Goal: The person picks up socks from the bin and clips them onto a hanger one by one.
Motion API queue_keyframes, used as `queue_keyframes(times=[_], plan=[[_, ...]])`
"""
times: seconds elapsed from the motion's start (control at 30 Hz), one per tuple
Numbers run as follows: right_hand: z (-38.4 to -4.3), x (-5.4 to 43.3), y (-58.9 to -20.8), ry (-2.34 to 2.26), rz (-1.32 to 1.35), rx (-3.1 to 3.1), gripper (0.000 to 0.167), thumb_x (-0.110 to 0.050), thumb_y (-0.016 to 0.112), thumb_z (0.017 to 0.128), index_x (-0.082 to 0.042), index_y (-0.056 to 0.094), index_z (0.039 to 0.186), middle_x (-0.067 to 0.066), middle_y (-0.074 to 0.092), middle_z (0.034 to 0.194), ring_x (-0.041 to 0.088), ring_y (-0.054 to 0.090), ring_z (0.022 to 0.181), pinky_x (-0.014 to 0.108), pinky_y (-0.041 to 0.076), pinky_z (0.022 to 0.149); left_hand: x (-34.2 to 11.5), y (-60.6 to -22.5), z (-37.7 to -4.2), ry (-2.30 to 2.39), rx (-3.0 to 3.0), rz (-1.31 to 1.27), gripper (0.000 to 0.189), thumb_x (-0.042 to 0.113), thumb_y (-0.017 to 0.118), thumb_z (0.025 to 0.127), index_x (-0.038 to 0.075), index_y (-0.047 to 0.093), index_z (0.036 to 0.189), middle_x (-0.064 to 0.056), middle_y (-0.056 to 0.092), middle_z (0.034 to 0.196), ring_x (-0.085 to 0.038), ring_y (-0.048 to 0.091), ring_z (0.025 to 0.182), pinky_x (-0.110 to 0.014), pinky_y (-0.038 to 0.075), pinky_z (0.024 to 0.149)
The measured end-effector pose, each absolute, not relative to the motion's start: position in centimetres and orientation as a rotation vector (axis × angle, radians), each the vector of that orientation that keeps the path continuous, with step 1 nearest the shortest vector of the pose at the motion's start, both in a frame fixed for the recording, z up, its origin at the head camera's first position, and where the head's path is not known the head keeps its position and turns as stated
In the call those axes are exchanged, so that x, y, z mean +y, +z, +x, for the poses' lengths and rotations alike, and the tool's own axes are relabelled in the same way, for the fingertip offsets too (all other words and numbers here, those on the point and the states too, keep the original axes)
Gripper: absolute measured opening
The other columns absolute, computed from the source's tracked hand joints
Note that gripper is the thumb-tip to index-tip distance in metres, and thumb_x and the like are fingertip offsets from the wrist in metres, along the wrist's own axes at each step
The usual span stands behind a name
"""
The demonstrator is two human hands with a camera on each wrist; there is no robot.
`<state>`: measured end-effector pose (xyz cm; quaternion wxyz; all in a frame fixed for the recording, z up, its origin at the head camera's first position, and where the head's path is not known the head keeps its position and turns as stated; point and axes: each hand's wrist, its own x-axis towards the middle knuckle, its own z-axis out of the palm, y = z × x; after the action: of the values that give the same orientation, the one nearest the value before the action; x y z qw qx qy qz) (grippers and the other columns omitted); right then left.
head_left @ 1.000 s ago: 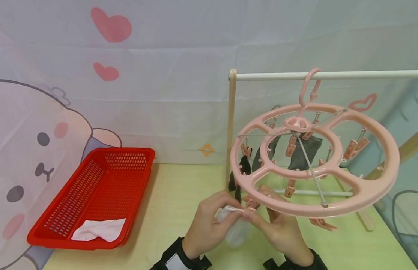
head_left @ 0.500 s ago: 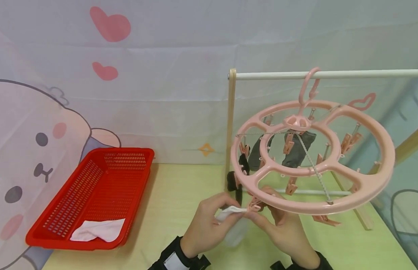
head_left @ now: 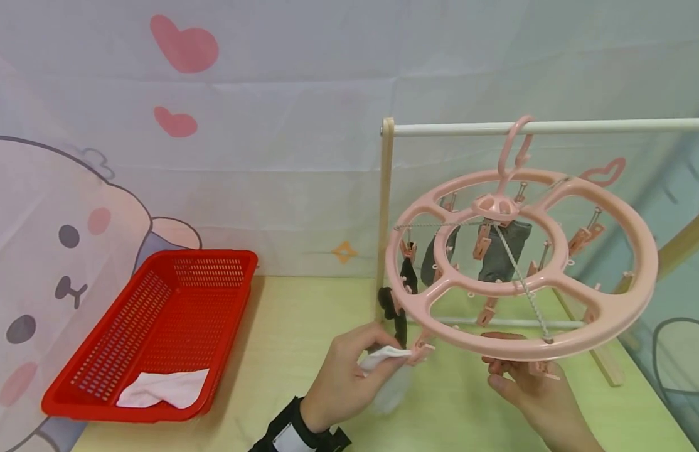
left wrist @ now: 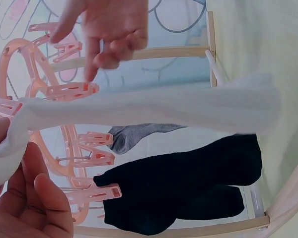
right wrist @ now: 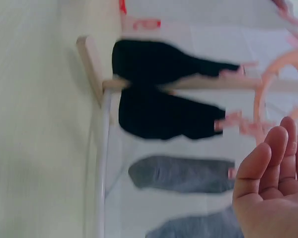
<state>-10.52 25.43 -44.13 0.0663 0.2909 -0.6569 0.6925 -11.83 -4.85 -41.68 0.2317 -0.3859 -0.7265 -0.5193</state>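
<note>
My left hand pinches the opening of a white sock, whose body hangs below it. In the left wrist view, a pink clothespin grips the sock's edge beside my fingers. To the right, my right hand is apart from the sock, under the front rim of the pink round clip hanger. Its fingers are loosely bent and hold nothing in the right wrist view. A clothespin hangs close to that hand; whether they touch, I cannot tell.
Black socks and grey socks hang from other clips. The hanger hooks over a white rod on a wooden stand. At left on the table, a red basket contains another white sock.
My right hand has let go of the clothespin at the white sock and moved right. My left hand keeps its pinch on the sock. The hanger has turned slightly.
</note>
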Motion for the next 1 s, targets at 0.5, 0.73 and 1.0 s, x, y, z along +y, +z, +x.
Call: queue_keyframes(times=[0.5, 0.73, 1.0], plan=[[-8.4, 28.8, -40.0, 1.972, 0.710, -2.095, 0.045, 0.014, 0.048, 0.100, 0.009, 0.049, 0.145, -0.001, 0.064, 0.144, 0.009, 0.070, 0.108, 0.021, 0.057, 0.090, -5.2, -41.5, -11.5, -1.432, -2.050, -1.043, 0.010, 0.009, 0.074, 0.095, 0.016, 0.068, 0.101, 0.004, 0.071, 0.094, -0.002, 0.058, 0.081, -0.020, 0.054, 0.071], [-8.1, 27.9, -39.4, 1.823, 0.751, -2.143, 0.045, 0.016, 0.045, 0.100, 0.010, 0.048, 0.144, -0.006, 0.065, 0.142, 0.005, 0.068, 0.107, 0.015, 0.052, 0.090, -5.3, -41.7, -11.7, -1.412, -2.070, -1.046, 0.011, 0.009, 0.073, 0.095, 0.017, 0.069, 0.102, 0.005, 0.071, 0.094, -0.002, 0.056, 0.080, -0.016, 0.048, 0.071], [-8.6, 27.0, -40.1, 1.935, 1.027, -1.887, 0.045, 0.021, 0.032, 0.100, 0.018, 0.042, 0.144, 0.007, 0.066, 0.133, 0.011, 0.068, 0.109, 0.018, 0.053, 0.094, -5.4, -42.0, -11.9, -1.385, -2.106, -1.048, 0.010, 0.011, 0.073, 0.096, 0.018, 0.068, 0.102, 0.007, 0.071, 0.095, -0.002, 0.059, 0.082, -0.019, 0.051, 0.070]])
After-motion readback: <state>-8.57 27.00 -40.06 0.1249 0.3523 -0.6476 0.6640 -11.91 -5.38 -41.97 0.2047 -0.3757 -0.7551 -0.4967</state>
